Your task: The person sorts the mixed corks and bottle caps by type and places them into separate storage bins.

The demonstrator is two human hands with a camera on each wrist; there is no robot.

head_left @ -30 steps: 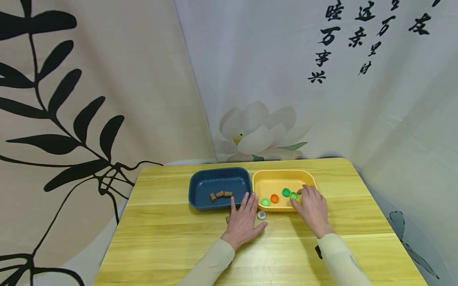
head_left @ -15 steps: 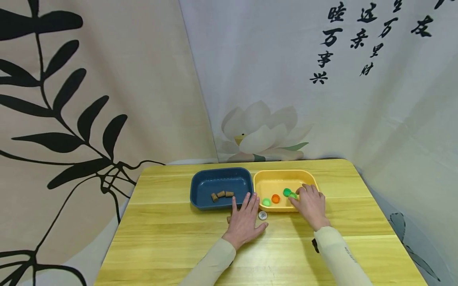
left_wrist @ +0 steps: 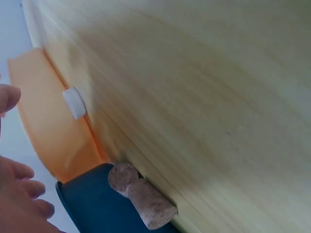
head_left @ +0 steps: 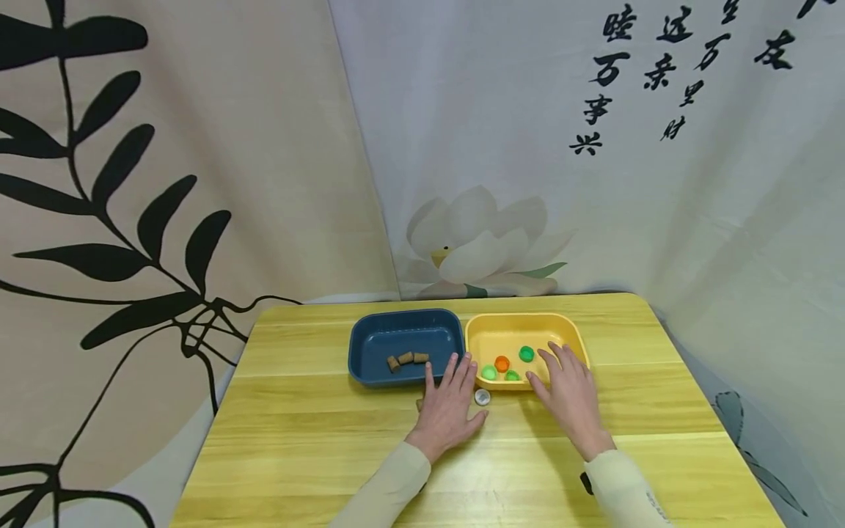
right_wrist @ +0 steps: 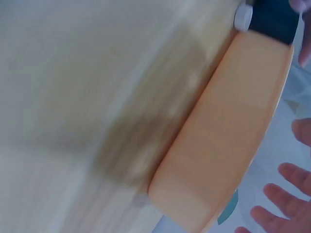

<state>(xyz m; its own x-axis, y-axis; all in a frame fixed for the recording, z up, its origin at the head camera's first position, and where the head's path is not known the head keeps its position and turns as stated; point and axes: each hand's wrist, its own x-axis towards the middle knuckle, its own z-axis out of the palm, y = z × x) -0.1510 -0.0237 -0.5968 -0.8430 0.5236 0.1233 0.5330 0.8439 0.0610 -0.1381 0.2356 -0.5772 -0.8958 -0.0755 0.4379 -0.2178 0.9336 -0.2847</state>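
My left hand (head_left: 444,414) reaches with spread fingers over the front rim of the blue tray (head_left: 370,370) and holds nothing. Above the right part of the yellow tray (head_left: 520,321) hovers my right hand (head_left: 573,396), fingers apart and nothing between them. Inside that tray lie a dark green cap (head_left: 526,353), an orange cap (head_left: 502,364), a light green cap (head_left: 488,372) and a bright green cap (head_left: 512,375). Several corks (head_left: 405,358) sit in the blue tray. In the left wrist view two more corks (left_wrist: 151,204) lie on the table against its front wall.
A white cap (head_left: 482,397) lies on the wooden table (head_left: 317,455) just before the yellow tray. Both trays stand side by side near the table's back edge. A printed cloth (head_left: 297,147) hangs behind the table.
My right hand has let go of the bright green cap, which has moved left to lie near the light green and orange caps. Its fingers have spread. The left hand has hardly moved.
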